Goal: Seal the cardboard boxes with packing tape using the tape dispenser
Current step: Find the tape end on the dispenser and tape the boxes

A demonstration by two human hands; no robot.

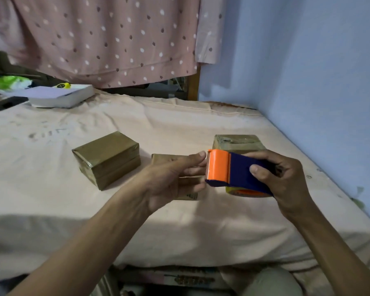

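My right hand [282,178] grips a blue and orange tape dispenser [229,169] above the bed, thumb across its blue body. A roll of tape [244,192] shows under it. My left hand [173,178] reaches to the dispenser's orange cutter end, its thumb and fingertips at the blade edge; whether tape is pinched there I cannot tell. Under my left hand lies a small brown cardboard box [165,158], mostly hidden. A taped brown box [107,159] lies to the left. Another brown box [237,143] sits behind the dispenser.
All of this is on a bed with a peach sheet [94,210]. At the far left lies a white book or box [62,96] with a yellow object on it. A blue wall [318,82] bounds the right side. A dotted pink cloth [105,39] hangs behind.
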